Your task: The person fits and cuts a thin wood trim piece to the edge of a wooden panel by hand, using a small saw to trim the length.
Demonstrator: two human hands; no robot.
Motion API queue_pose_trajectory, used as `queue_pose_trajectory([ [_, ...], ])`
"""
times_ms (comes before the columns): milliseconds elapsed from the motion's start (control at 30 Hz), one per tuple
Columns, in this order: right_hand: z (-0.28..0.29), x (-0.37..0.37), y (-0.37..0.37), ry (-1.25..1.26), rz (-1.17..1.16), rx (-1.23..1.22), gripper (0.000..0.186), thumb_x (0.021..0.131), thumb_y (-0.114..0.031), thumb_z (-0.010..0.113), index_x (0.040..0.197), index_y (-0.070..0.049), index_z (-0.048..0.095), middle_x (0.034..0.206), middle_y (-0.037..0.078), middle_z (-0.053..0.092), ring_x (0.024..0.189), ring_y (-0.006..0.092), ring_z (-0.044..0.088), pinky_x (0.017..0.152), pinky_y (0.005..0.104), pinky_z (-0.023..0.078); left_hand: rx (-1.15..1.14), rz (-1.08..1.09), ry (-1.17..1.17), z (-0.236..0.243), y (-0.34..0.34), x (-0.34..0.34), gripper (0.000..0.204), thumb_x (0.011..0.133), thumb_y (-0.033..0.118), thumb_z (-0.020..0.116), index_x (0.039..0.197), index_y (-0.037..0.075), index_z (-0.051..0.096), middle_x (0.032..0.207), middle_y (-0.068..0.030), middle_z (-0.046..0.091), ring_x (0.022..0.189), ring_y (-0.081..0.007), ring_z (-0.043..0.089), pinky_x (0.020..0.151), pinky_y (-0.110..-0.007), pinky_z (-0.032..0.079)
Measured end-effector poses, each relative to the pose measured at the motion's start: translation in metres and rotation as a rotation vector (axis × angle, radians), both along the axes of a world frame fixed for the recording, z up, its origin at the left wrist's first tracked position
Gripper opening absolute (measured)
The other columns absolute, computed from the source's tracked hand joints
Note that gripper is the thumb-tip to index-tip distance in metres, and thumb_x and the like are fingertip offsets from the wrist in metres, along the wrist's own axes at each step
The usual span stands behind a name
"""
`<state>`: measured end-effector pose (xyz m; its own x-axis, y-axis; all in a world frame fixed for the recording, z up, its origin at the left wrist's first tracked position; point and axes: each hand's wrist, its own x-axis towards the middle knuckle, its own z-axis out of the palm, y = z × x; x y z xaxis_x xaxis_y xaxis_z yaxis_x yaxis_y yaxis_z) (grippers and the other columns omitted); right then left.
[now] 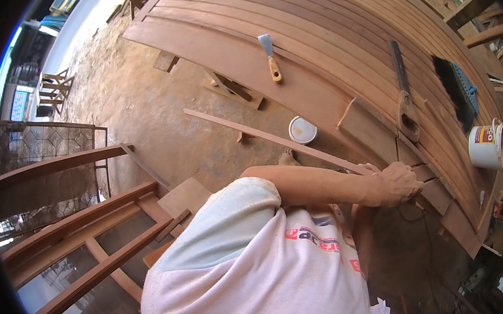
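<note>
My left forearm crosses in front of me to my left hand, which is closed at the near end of a long thin wooden strip. The strip slants away to the far left, past the edge of a slatted wooden panel. My right hand is mostly hidden behind my left wrist; a bit of its curled fingers shows against the strip. Just beyond my hands, flat wooden pieces lie along the panel's near edge. A handsaw with a wooden handle rests on the slats behind them.
A scraper, a brush with black bristles and a white bucket stand or lie on the panel. Below its edge, a white-topped tub stands on the dirt floor. Wooden frames lean at the left.
</note>
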<state>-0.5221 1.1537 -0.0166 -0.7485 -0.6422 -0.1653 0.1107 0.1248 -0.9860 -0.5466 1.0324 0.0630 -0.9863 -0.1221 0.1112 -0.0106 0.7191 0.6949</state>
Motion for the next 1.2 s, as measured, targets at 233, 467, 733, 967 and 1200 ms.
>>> queue_pose_trajectory([
  [233,0.009,-0.005,-0.033,-0.332,-0.217,-0.319,0.039,0.112,-0.031,0.054,0.132,0.001,0.064,0.115,0.016,0.073,0.112,0.0294,0.07,0.102,0.0412,0.056,-0.013,0.336,0.305,0.01,-0.098,0.071,0.054,0.087,0.05,0.081,0.12,0.009,0.067,0.108,-0.0148,0.063,0.109,-0.0341,0.063,0.091,-0.047,0.054],
  [467,0.029,-0.032,-0.047,-0.18,-0.265,-0.31,0.041,0.114,-0.036,0.048,0.109,0.0,0.066,0.093,0.012,0.07,0.079,0.0215,0.068,0.072,0.0349,0.055,-0.351,0.979,-0.289,-0.052,-0.268,0.204,0.067,0.093,0.041,0.08,0.147,0.009,0.054,0.119,-0.0216,0.06,0.108,-0.041,0.064,0.088,-0.052,0.053],
  [733,0.011,-0.052,-0.08,-0.365,-0.393,-0.328,0.037,0.111,-0.038,0.056,0.103,-0.004,0.067,0.085,0.009,0.07,0.072,0.0202,0.07,0.065,0.0324,0.056,-0.176,0.936,-0.18,-0.072,-0.286,0.228,0.066,0.088,0.001,0.06,0.152,0.014,0.053,0.106,-0.0158,0.055,0.1,-0.0315,0.058,0.086,-0.045,0.053],
  [967,0.006,-0.052,-0.082,-0.459,-0.421,-0.283,0.036,0.111,-0.037,0.057,0.107,-0.002,0.066,0.092,0.012,0.074,0.08,0.0219,0.075,0.072,0.0324,0.062,-0.478,0.852,0.063,-0.055,-0.355,0.22,0.058,0.094,0.008,0.073,0.149,0.01,0.057,0.112,-0.017,0.058,0.113,-0.0319,0.058,0.092,-0.043,0.054],
  [1200,0.01,-0.067,-0.086,-0.507,-0.364,-0.317,0.039,0.111,-0.038,0.055,0.109,-0.001,0.065,0.097,0.014,0.075,0.085,0.0224,0.076,0.075,0.0328,0.063,-0.197,0.14,-0.008,0.0,-0.202,0.085,0.059,0.083,0.027,0.09,0.136,0.014,0.067,0.139,-0.014,0.06,0.132,-0.0366,0.057,0.106,-0.048,0.052],
])
